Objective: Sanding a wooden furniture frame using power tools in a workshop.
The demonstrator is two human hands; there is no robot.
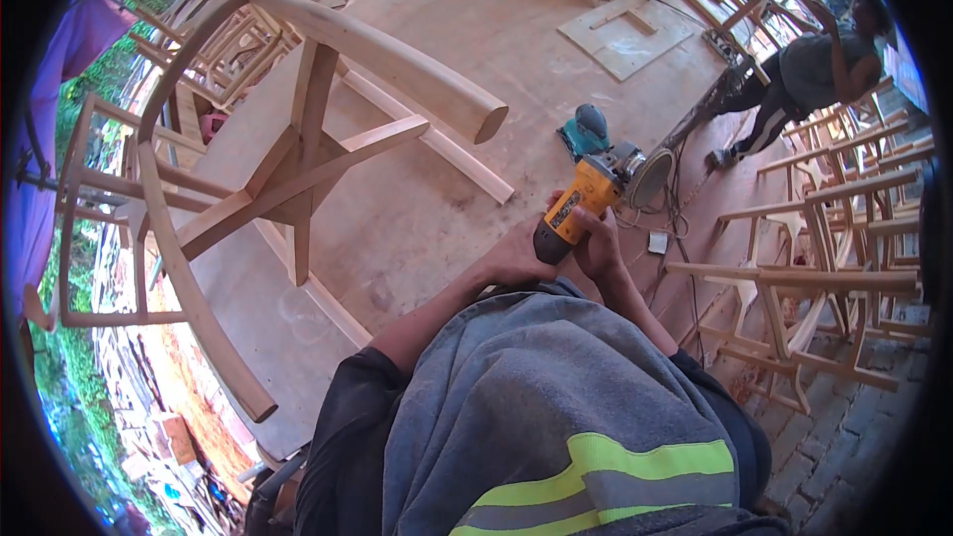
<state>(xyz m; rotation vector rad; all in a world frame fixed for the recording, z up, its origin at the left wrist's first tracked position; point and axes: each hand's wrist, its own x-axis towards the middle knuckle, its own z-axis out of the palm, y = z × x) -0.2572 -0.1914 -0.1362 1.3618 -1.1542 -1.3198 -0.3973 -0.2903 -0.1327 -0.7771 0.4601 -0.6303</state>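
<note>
A yellow and black angle grinder is held close in front of my body, over the table's near right edge. My left hand is closed round the left side of its body. From the right, my right hand grips the same tool near its rear end. A round disc sits on the grinder's head, pointing away to the right. Just beyond the tool, a teal orbital sander lies on the table. To my left stands an unfinished wooden chair frame with a curved top rail and crossing struts.
The wide wooden worktable carries long strips and, farther off, a flat board. Chair frames crowd the right side, and more are stacked at the back left. Cables hang by the table's right edge. Another person stands at the far right.
</note>
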